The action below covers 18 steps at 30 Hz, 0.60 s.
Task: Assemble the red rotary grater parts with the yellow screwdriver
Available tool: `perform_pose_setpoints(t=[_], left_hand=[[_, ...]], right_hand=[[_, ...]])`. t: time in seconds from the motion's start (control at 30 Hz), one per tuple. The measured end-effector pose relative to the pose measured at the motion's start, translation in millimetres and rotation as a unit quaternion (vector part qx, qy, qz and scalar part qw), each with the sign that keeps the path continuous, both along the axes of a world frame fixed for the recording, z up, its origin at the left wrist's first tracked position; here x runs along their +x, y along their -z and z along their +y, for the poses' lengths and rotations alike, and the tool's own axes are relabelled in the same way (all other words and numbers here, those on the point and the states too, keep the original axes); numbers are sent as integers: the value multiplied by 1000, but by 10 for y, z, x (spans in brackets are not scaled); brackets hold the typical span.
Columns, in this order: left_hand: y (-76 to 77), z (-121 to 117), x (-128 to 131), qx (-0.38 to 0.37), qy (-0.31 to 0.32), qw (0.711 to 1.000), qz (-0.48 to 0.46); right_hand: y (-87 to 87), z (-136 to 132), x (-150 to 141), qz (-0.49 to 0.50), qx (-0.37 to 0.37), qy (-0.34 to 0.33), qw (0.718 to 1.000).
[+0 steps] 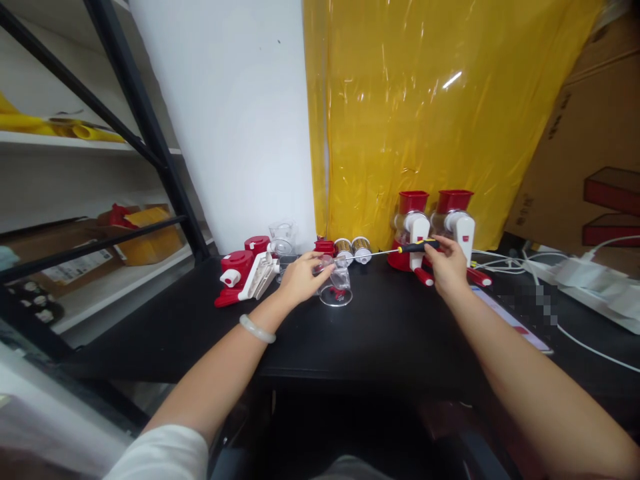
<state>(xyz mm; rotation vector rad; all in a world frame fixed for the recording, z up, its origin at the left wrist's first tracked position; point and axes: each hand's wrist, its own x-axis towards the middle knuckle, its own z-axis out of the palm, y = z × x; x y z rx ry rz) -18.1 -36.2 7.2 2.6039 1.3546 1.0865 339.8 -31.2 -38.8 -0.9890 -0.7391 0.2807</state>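
My left hand (303, 277) is closed on a clear plastic housing (336, 293) that stands on the black table (360, 340). A small red part shows through its round rim. My right hand (447, 263) grips a screwdriver (417, 247) by its black and yellow handle. The metal shaft lies nearly level and points left toward the housing; whether the tip touches it I cannot tell. Just behind the housing are two metal grater drums (353, 249) and a red part (324, 247). White and red crank handles (257, 277) lie left of my left hand.
Two assembled rotary graters (455, 223) stand at the back right. Red bases (240, 267) and another clear housing (283, 237) are at the left. A phone (515, 320), white cables and a power strip (595, 280) lie right. A black-framed shelf (135, 100) borders the left.
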Motion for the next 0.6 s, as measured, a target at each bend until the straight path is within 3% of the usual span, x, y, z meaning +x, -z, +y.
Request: perform_pose_setpoints(t=[0.6], left_hand=[[11,20,-4,0,-1,1000,-3]], right_hand=[[-71,-60,-59,-15,2,11,1000]])
